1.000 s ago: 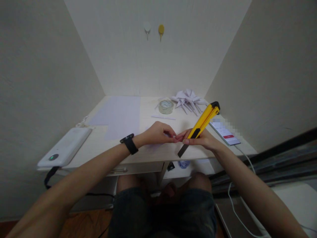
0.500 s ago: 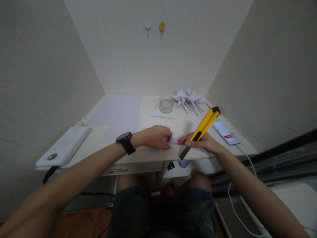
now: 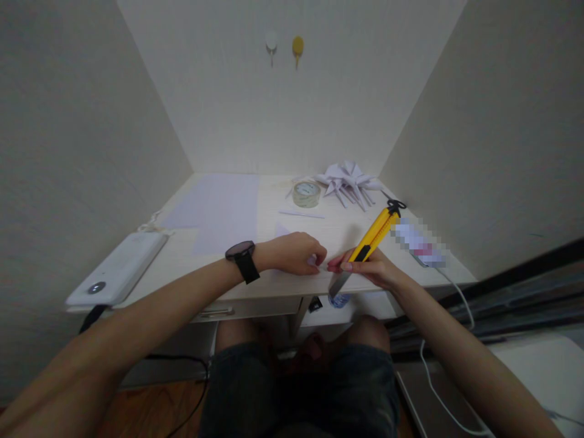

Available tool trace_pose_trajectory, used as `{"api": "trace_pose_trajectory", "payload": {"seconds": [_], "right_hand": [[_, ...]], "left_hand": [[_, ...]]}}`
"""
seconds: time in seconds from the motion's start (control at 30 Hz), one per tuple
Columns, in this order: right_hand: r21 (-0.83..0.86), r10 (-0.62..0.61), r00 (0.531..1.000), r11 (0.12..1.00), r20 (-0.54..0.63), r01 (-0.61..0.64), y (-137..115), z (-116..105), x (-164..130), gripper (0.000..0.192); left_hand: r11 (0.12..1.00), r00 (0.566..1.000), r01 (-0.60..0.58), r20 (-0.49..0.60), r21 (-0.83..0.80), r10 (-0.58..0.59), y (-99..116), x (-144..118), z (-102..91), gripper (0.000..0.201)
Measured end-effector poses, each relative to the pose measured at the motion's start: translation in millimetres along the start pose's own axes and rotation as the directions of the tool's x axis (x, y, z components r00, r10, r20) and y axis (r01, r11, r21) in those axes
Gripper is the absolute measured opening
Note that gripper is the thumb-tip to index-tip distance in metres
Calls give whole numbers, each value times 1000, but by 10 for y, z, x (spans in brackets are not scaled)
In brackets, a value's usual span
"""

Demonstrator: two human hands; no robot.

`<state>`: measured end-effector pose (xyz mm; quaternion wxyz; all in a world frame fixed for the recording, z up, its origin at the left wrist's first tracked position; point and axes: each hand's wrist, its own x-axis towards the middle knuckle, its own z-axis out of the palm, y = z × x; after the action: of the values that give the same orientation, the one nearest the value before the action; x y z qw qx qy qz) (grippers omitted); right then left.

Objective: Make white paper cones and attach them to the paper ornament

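Near edge of the desk (image 3: 274, 286), centre: my right hand (image 3: 371, 267), fingers wrapped round a yellow utility knife (image 3: 370, 240). The blade end points down past the desk's lip and the black tail slants up to the far right — an angle that keeps the edge low at the work.

Just left of it: my left hand (image 3: 292, 252), watch (image 3: 243, 258) on the wrist, fingertips bunched down on a small slip of white paper (image 3: 319, 263) to pin it flat beside the blade. How much of the slip lies under my fingers I cannot tell.

Left, near: a white power bank (image 3: 121, 266), parked clear of the cutting.

Right: a phone (image 3: 417, 246) on a white cable (image 3: 449, 289), screen up, within glance.

Middle distance: a large white sheet (image 3: 219, 210) lying flat, and a thin paper strip (image 3: 301, 214).

Far: a roll of clear tape (image 3: 306, 193), then a heap of folded white paper shapes (image 3: 349, 181) — pushed back out of the way.
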<state>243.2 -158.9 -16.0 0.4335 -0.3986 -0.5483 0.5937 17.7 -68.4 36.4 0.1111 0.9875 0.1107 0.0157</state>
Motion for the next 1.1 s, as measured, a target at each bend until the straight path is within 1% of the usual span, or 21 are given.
{"api": "trace_pose_trajectory", "payload": {"seconds": [0.13,0.3,0.43,0.6,0.67,0.73,0.8,0.87,0.93,1.0,1.1], "right_hand": [[-2,-7,1000,1000,-20,7,20,-16,-27,23],[-48,-30,999,998,-31,29,71,-50,-42,24],[-65,-23,999,998,-32,21,37,-32,-38,22],[-37,-29,999,999,-28,28,-2,-9,-47,22],[-55,-39,999,998,-30,37,-3,-13,-62,24],[-83,-70,995,994,-70,64,2,-26,-81,26],[-77,-125,976,991,-180,113,12,-47,-98,27],[-42,-169,931,985,-322,164,30,-69,-110,27],[-52,-202,884,979,-422,199,58,-87,-118,29],[-162,-257,849,966,-462,204,90,-91,-126,29],[-377,-340,820,911,-460,166,119,-57,-142,26]], "left_hand": [[1000,1000,-12,-22,15,12,-76,13,-12,9],[997,999,40,-34,66,-38,-77,-1,-69,13],[1000,999,25,-27,13,-24,-51,8,-64,12],[998,999,30,-18,-49,-31,-64,22,-7,13],[999,1000,15,-18,-49,-16,-73,21,11,11],[1000,1000,-8,-26,-27,7,-73,14,23,10],[1000,999,-22,-47,18,23,-59,3,28,9],[997,997,-31,-65,72,36,-36,-8,30,10],[992,997,-41,-66,120,49,-15,-14,29,11],[988,996,-52,-60,148,62,-2,-12,24,12],[986,997,-56,-42,157,64,2,1,7,14]]}}
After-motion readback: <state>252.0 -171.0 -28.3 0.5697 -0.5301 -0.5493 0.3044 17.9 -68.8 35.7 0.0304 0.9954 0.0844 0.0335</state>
